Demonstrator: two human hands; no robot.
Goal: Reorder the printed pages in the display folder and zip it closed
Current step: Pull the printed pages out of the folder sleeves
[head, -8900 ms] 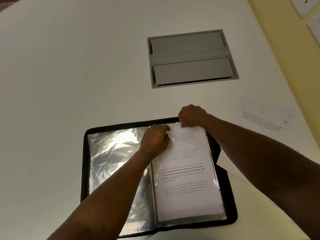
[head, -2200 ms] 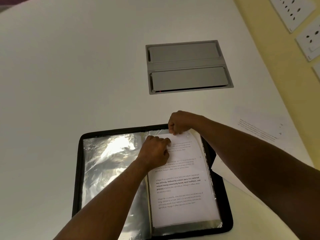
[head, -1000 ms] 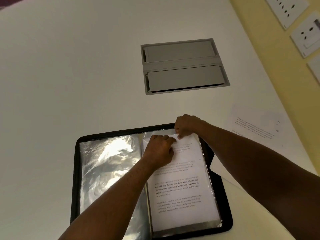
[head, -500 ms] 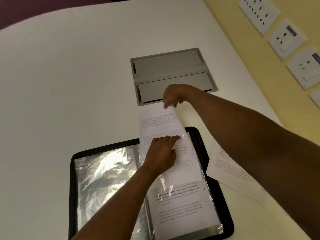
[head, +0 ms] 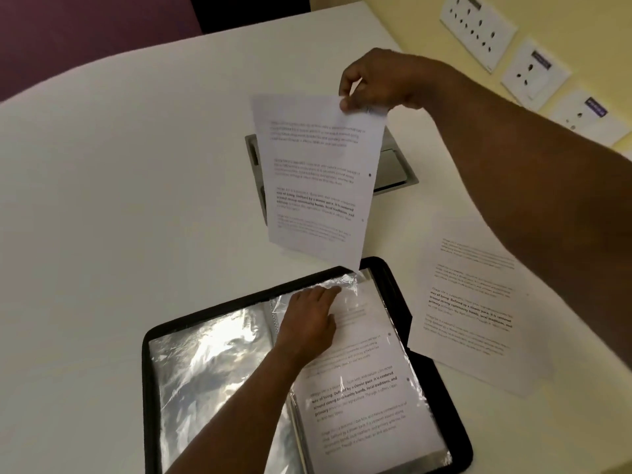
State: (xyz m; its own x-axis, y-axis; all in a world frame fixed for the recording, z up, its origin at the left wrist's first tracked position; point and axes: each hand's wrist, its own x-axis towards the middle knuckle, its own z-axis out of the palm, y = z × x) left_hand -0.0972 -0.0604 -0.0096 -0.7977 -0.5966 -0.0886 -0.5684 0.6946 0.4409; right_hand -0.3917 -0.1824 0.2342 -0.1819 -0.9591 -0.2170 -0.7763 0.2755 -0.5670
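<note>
Lifting a printed page (head: 318, 179) clear of the display folder (head: 441, 398), we pinch its top right corner in our right hand (head: 376, 80), and the sheet hangs in the air above the folder's far edge, its lower corner just over the top of the right-hand sleeve. Our left hand (head: 307, 323) rests on that plastic sleeve (head: 362, 388), fingertips catching its crinkled top opening; whether they grip the film or only press it flat, we cannot tell. Another printed page shows inside that sleeve. The black zip folder lies open on the white table (head: 119, 183), its left sleeve (head: 205, 371) shiny with no print showing through. A second loose page (head: 475, 309) lies on the table to the right, its near corner overlapping the folder's rim.

We judge the reorder to be midway: two pages are out and at least one remains sleeved. Left to do: return the pages in order, close the cover, run the zip. Beyond, a grey cable hatch (head: 393, 165) sits in the tabletop and wall sockets (head: 478, 29) line the yellow wall.
</note>
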